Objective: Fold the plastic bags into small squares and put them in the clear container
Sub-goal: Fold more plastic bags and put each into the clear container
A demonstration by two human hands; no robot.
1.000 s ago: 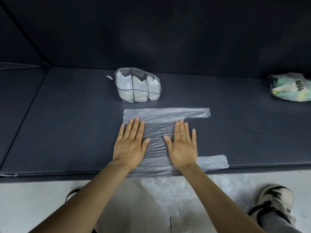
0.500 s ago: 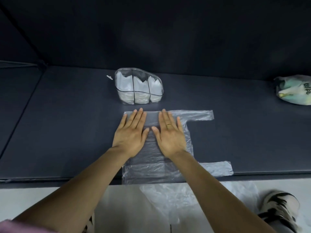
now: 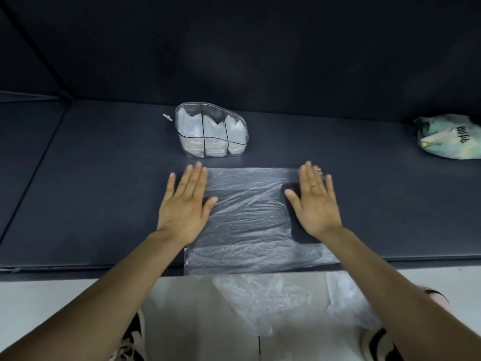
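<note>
Step in hand: the plastic bag (image 3: 250,217) is being smoothed flat on the counter (image 3: 91,204) ahead of the first fold; this is judged from the spread palms and the unfolded sheet.
Left hand (image 3: 184,207): fingers are straight and spread, palm down, laid over the bag's 9 o'clock edge; nothing is pinched.
Right hand (image 3: 316,204): fingers are straight and spread, palm down, at the bag's 3 o'clock side; whether the palm lies on film or on bare counter cannot be told.
Bag position: the bag is laid flat between the two hands, its near edge overhanging the counter's front lip at 6 o'clock. Fine wrinkles are seen across its middle.
Clear container (image 3: 212,131): it is set at 12 o'clock from the bag, just beyond its far edge, apart from it. Three compartments are seen, each already holding white folded bags.
Other items: a crumpled printed bag (image 3: 450,138) is lying well apart at 2 o'clock. More loose clear film (image 3: 273,300) is seen below the counter edge at 6 o'clock.
Technique note: air is best pushed outward from centre toward 9 and 3 o'clock with flat palms. The overhanging edge should be drawn up onto the counter, so that creases are set square.
Risk: thin film is likely to slide or cling to the skin; light, even pressure is advised.
</note>
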